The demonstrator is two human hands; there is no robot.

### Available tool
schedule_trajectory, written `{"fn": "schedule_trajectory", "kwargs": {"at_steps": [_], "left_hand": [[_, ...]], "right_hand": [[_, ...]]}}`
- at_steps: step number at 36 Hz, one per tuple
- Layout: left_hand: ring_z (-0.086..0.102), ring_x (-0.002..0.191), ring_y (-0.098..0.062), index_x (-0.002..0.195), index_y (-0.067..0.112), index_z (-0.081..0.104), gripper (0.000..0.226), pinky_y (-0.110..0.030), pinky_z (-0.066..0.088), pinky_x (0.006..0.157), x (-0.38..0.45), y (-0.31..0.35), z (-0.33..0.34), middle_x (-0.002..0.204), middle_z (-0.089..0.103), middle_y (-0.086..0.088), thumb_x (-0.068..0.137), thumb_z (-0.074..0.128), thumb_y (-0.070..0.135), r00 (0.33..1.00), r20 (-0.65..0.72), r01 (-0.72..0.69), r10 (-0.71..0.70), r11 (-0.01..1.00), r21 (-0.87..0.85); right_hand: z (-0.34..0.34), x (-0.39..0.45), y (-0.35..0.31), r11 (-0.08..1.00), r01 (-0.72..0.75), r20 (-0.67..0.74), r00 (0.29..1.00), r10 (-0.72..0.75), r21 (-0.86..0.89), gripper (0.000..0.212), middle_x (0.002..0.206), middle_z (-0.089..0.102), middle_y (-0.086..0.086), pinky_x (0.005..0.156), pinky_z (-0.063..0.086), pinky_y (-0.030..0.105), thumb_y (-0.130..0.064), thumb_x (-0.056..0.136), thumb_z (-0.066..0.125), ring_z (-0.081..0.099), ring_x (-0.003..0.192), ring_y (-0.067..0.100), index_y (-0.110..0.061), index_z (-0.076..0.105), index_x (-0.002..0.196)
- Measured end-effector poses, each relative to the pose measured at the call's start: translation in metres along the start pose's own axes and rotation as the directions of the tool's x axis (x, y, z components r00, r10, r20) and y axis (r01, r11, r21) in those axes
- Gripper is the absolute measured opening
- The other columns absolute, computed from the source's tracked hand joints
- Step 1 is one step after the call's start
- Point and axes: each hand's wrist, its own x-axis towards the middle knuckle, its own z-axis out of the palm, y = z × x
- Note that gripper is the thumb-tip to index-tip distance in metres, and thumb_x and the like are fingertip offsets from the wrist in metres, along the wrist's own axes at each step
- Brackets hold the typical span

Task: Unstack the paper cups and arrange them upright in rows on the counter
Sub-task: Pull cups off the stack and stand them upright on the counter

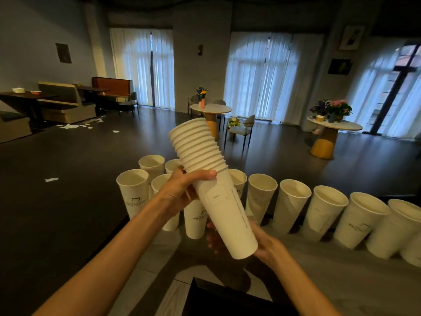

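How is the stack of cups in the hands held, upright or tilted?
Tilted. The stack of cups leans, rims up toward the left, base down toward the right.

The single head-worn view looks forward and down, close over the counter (pixel 296 281), toward the room beyond.

No text is clear enough to read. The outermost cup of the stack (pixel 224 201), held between the left hand (pixel 182 188) and the right hand (pixel 266 245), bears a faint printed box and a line of tiny print, both illegible. The standing cup (pixel 134 195) left of the left hand carries a small dark logo with blurred lettering beneath it.
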Motion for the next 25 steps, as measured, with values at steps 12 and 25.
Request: {"fn": "schedule_trajectory", "kwargs": {"at_steps": [12,25], "left_hand": [[0.074,0.098,-0.014,0.117,0.023,0.063,0.079,-0.033,0.061,0.08,0.022,-0.022,0.04,0.104,0.078,0.002,0.045,0.094,0.035,0.981,-0.151,-0.098,0.125,0.98,0.173],[0.072,0.108,-0.023,0.112,0.022,0.067,0.08,-0.048,0.059,0.092,0.019,0.009,0.025,0.114,0.075,-0.004,0.04,0.096,0.039,0.888,-0.381,-0.246,0.256,0.966,0.076]], "right_hand": [[-0.027,-0.038,-0.019,0.986,0.13,-0.036,0.991,-0.127,0.102,0.096,0.11,0.073,0.015,0.076,0.061,0.039,-0.057,0.045,0.094,0.072,0.099,0.029,-0.012,0.063,0.124],[-0.027,-0.006,0.009,0.842,0.034,-0.342,0.905,-0.255,-0.539,0.075,0.119,0.055,-0.017,0.105,0.044,0.042,-0.016,0.065,0.091,0.049,0.121,0.011,-0.034,0.049,0.124]]}}
